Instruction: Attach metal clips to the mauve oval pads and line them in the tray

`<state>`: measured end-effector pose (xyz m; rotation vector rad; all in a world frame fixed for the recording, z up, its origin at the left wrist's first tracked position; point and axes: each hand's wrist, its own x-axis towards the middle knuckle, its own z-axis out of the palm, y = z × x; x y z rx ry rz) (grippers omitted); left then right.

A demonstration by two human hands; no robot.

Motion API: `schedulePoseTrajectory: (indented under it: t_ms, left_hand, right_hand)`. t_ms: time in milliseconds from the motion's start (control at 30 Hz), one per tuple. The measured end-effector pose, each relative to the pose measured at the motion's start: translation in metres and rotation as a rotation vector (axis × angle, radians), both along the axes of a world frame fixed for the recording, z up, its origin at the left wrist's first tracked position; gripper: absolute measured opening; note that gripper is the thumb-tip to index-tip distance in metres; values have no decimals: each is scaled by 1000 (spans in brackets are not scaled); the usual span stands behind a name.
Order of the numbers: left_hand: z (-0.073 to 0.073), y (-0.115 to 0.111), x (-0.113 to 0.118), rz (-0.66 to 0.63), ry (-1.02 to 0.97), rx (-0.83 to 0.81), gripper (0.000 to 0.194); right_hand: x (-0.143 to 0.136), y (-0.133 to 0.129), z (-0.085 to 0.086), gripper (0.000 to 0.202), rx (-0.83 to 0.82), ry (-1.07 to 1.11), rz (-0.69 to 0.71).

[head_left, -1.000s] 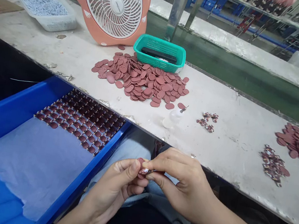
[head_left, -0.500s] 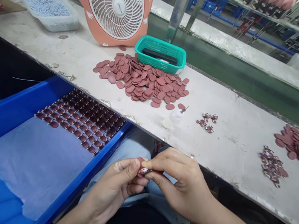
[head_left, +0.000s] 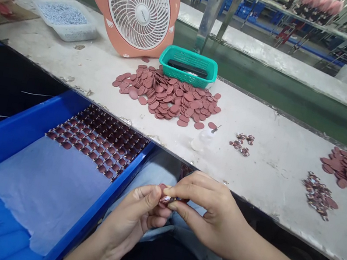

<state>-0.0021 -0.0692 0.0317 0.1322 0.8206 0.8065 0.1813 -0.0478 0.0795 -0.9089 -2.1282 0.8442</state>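
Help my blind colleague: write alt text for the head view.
Bare left hand and right hand pinch a small reddish oval piece; a blue plastic tray holds rows of dark reddish pieces; a white worktop bears heaped flat reddish ovals.

Held piece [head_left: 165, 199] red-brown and white; discs [head_left: 169, 96] dusty red; basket [head_left: 178, 74] green; crate [head_left: 21, 126] blue

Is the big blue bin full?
The blue bin is partly full: rows of small pieces cover its far end, while the nearer sheet shows bare.
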Motion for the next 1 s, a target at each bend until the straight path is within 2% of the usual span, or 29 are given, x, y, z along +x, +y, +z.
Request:
schedulePoseTrajectory:
  t_ms: [167,333,667,800,867,1000]
  left_hand:
    - [-1,3,-2,-39,-70,12,31]
    - [-3,6,-6,-20,-48,-42,35]
    - [-10,9,-8,-21,-58,-7,35]
    - [-14,12,-13,-62,-14,0,49]
    - [-18,13,-18,12,71,20,54]
    - [-21,10,-26,359,369,167,41]
  right_hand:
    - [5,-1,3,48,-39,-5,-28]
    - [5,0,-7,23,-97,39,-83]
    - [-6,4,-12,18,-144,59,-94]
    - [-12,8,-19,17,-68,104,-104]
    - [-19,10,-26,16,72,96,-165]
    - [-39,14,-48,17,417,-25,-295]
